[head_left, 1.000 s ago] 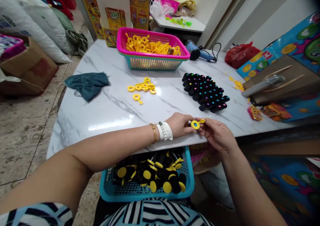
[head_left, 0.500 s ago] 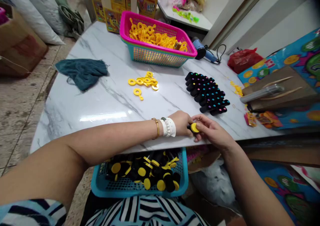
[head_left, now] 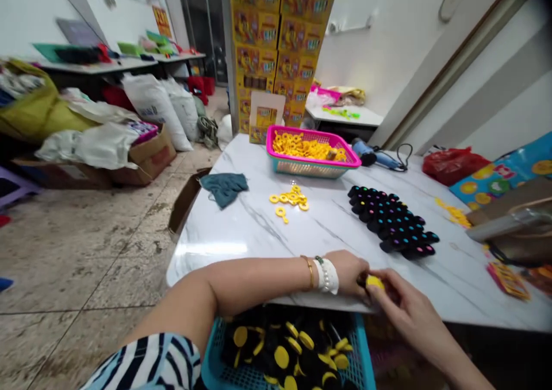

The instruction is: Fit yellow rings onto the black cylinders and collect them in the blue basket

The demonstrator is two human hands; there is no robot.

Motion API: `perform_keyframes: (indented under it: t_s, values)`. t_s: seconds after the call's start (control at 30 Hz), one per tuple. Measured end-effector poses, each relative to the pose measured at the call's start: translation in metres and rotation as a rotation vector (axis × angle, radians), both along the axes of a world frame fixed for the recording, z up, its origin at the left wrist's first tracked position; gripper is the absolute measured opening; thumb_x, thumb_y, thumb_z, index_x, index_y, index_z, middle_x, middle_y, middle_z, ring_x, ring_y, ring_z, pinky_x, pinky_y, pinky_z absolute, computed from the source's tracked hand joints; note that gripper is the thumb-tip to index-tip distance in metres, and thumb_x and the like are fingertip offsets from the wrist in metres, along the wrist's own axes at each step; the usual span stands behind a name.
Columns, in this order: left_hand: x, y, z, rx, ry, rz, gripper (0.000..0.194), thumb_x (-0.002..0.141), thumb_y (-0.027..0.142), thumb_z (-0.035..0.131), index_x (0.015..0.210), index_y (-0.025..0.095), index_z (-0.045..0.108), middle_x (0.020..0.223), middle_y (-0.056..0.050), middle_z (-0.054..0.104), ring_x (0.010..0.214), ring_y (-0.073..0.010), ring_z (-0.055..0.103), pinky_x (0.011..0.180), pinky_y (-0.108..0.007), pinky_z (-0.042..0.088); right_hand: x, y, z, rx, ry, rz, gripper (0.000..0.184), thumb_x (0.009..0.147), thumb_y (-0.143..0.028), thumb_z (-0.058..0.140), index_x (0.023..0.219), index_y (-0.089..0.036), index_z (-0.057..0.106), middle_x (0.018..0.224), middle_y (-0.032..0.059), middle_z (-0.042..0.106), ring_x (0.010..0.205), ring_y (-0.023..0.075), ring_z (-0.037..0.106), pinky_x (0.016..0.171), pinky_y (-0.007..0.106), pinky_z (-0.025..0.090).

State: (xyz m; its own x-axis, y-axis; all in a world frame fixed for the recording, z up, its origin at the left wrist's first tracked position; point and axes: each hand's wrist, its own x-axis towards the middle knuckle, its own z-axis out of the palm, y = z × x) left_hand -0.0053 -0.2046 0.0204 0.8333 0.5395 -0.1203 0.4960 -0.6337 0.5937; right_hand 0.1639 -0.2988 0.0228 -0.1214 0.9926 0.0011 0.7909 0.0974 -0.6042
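My left hand (head_left: 347, 270) and my right hand (head_left: 403, 304) meet at the near edge of the white marble table (head_left: 241, 229). Both are closed around one small black piece with a yellow cap (head_left: 373, 282). A bracelet and white wristband sit on my left wrist. Below the hands, on my lap, a blue basket (head_left: 215, 367) holds several black pieces with yellow caps. Loose yellow rings (head_left: 290, 199) lie mid-table. A block of black tubes with coloured tips (head_left: 392, 222) lies to the right of them.
A pink basket of yellow rings (head_left: 311, 151) stands at the table's far side, with a blue hair dryer (head_left: 374, 157) beside it. A teal cloth (head_left: 224, 186) lies at the left edge. Sacks and cardboard boxes (head_left: 146, 160) crowd the floor on the left.
The camera has tilted up and turned left, so the room's far side shows. The yellow ring held up a second ago is now pressed onto the black piece between both hands.
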Motion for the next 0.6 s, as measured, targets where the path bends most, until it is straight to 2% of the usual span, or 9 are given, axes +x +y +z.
perform_keyframes:
  t_s: [0.03,0.1,0.17,0.2,0.23,0.3,0.37,0.47,0.6]
  values:
    - [-0.008,0.004,0.002,-0.005,0.004,-0.033,0.052,0.071,0.050,0.073,0.110,0.017,0.065,0.087,-0.006,0.072,0.081,-0.0216,0.068,0.067,-0.027,0.049,-0.002,-0.007,-0.005,-0.015,0.046,0.014,0.029,0.091,-0.046,0.050,0.102,-0.021,0.059,0.075,0.0022,0.064,0.064,0.0179,0.060,0.059,0.026,0.048]
    - [-0.034,0.012,0.010,0.074,0.026,0.040,0.051,0.069,0.049,0.077,0.108,0.019,0.065,0.088,-0.004,0.071,0.082,-0.0193,0.067,0.071,-0.026,0.050,-0.011,-0.026,-0.015,-0.033,0.127,0.058,0.025,0.093,-0.043,0.049,0.099,-0.021,0.059,0.069,0.0002,0.060,0.058,0.0152,0.057,0.054,0.023,0.046]
    - [-0.067,0.019,0.018,0.304,0.067,0.317,0.045,0.072,0.050,0.074,0.107,0.022,0.065,0.101,-0.005,0.068,0.091,-0.0205,0.065,0.078,-0.028,0.051,-0.026,-0.045,-0.024,-0.020,0.144,0.129,0.020,0.094,-0.038,0.049,0.096,-0.021,0.059,0.067,-0.0010,0.056,0.057,0.0137,0.054,0.054,0.022,0.044]
    - [-0.084,0.022,0.021,0.362,0.093,0.401,0.039,0.077,0.044,0.071,0.108,0.021,0.064,0.111,-0.008,0.064,0.100,-0.0226,0.062,0.085,-0.030,0.050,-0.035,-0.053,-0.027,0.002,0.136,0.166,0.018,0.093,-0.034,0.048,0.093,-0.020,0.059,0.066,-0.0013,0.054,0.057,0.0132,0.053,0.054,0.022,0.043]
    - [-0.099,0.026,0.023,0.400,0.120,0.461,0.033,0.082,0.037,0.066,0.108,0.017,0.063,0.117,-0.013,0.060,0.106,-0.0259,0.059,0.089,-0.035,0.048,-0.045,-0.059,-0.029,0.023,0.129,0.203,0.016,0.093,-0.031,0.049,0.090,-0.020,0.060,0.066,-0.0012,0.053,0.057,0.0128,0.052,0.055,0.022,0.042]
    - [-0.124,0.031,0.023,0.452,0.184,0.540,0.019,0.084,0.023,0.060,0.099,0.011,0.063,0.112,-0.019,0.058,0.107,-0.0307,0.056,0.092,-0.042,0.047,-0.061,-0.064,-0.027,0.026,0.144,0.264,0.012,0.089,-0.022,0.051,0.082,-0.020,0.060,0.064,-0.0015,0.053,0.056,0.0118,0.051,0.055,0.022,0.039]
    - [-0.137,0.035,0.018,0.489,0.215,0.539,0.015,0.086,0.016,0.054,0.095,0.010,0.063,0.108,-0.020,0.058,0.106,-0.0317,0.055,0.092,-0.044,0.046,-0.071,-0.063,-0.019,-0.025,0.213,0.308,0.010,0.082,-0.016,0.055,0.074,-0.019,0.060,0.060,-0.0030,0.052,0.052,0.0101,0.048,0.051,0.021,0.035]
    - [-0.133,0.038,0.008,0.514,0.164,0.486,0.021,0.089,0.013,0.043,0.095,0.012,0.063,0.101,-0.016,0.059,0.101,-0.0282,0.057,0.090,-0.041,0.047,-0.069,-0.051,-0.008,0.007,0.326,0.257,0.012,0.081,-0.015,0.058,0.070,-0.019,0.061,0.057,-0.0037,0.053,0.051,0.0094,0.048,0.051,0.021,0.036]
    - [-0.086,0.037,0.003,0.265,-0.098,0.444,0.018,0.083,0.011,0.049,0.094,0.013,0.063,0.090,-0.012,0.065,0.087,-0.0248,0.062,0.084,-0.040,0.049,-0.047,-0.019,-0.009,0.339,0.271,-0.048,0.013,0.090,-0.021,0.053,0.085,-0.019,0.064,0.071,0.0012,0.058,0.063,0.0137,0.055,0.062,0.025,0.044]
